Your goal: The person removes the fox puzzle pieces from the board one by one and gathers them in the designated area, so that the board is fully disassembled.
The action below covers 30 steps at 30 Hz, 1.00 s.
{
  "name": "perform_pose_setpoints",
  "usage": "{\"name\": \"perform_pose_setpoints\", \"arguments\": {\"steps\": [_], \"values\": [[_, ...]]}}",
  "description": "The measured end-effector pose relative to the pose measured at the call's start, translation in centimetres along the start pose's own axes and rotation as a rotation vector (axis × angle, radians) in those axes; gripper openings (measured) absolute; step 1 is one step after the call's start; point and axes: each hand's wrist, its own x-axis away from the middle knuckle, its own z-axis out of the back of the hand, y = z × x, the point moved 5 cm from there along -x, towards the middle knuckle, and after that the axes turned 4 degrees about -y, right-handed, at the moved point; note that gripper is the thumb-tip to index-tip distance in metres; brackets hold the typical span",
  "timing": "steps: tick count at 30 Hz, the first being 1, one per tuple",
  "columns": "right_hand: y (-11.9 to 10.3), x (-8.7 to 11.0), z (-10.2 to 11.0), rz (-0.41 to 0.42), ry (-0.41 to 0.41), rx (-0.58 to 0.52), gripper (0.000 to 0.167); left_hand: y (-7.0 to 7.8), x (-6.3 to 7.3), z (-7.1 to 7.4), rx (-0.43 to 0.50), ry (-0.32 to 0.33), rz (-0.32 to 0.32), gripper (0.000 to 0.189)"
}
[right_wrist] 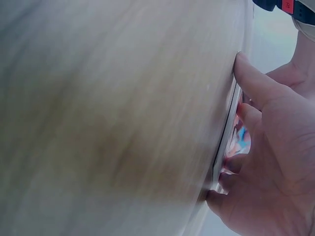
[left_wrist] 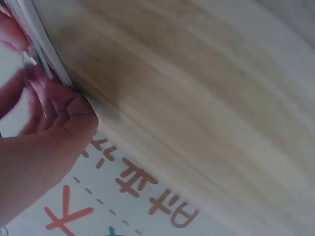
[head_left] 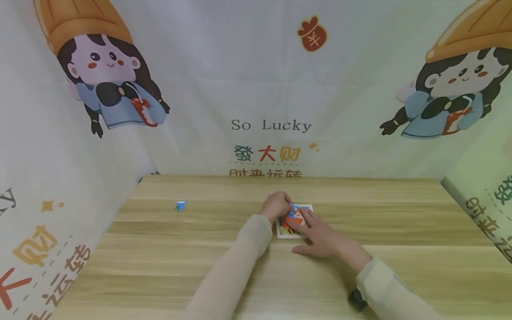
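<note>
A small picture puzzle (head_left: 288,230) in a white-edged tray lies flat on the table, with blue, orange and green printing. At its upper left corner, my left hand (head_left: 277,206) pinches a small puzzle piece between thumb and fingertips; in the left wrist view the piece (left_wrist: 30,60) shows as a thin pale edge. My right hand (head_left: 324,238) spreads over the puzzle's right side. Its fingertips rest on the picture, while the thumb touches the table below the tray. Both hands hide part of the picture.
A loose blue and green puzzle piece (head_left: 181,206) lies to the left on the wooden table (head_left: 152,262). A dark object (head_left: 357,300) sits under the right sleeve. A printed cloth (head_left: 200,89) hangs behind the table and along its sides.
</note>
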Motion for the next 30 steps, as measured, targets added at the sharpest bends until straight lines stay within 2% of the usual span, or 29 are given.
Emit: {"name": "perform_pose_setpoints", "arguments": {"steps": [4,10,14,18,21,24,28,30], "values": [[-0.3,-0.2,-0.2,0.006,-0.004,-0.006,0.076,-0.8,0.1,0.8,0.089,0.019,0.021,0.01],[-0.4,-0.3,0.0,0.014,-0.01,0.0,0.075,-2.0,0.0,2.1,0.186,0.015,0.008,0.012],[-0.2,-0.2,0.0,0.008,-0.012,0.006,0.076,-3.0,0.3,3.9,0.246,0.026,-0.006,0.014],[0.0,-0.1,0.3,-0.002,-0.003,0.011,0.077,-4.3,0.7,6.5,0.29,0.057,-0.03,0.014],[0.0,-0.1,0.5,-0.004,-0.007,0.003,0.077,-6.0,1.2,8.4,0.332,0.099,-0.022,0.013],[-0.2,0.0,0.3,-0.002,-0.012,-0.002,0.078,-8.4,1.7,10.1,0.345,0.134,0.015,0.015],[-0.4,0.0,0.1,0.005,-0.005,-0.012,0.078,-11.9,2.0,12.3,0.296,0.167,0.069,0.015],[-0.4,0.0,0.0,0.0,-0.006,-0.02,0.078,-13.6,2.1,13.5,0.242,0.196,0.071,0.012]]}}
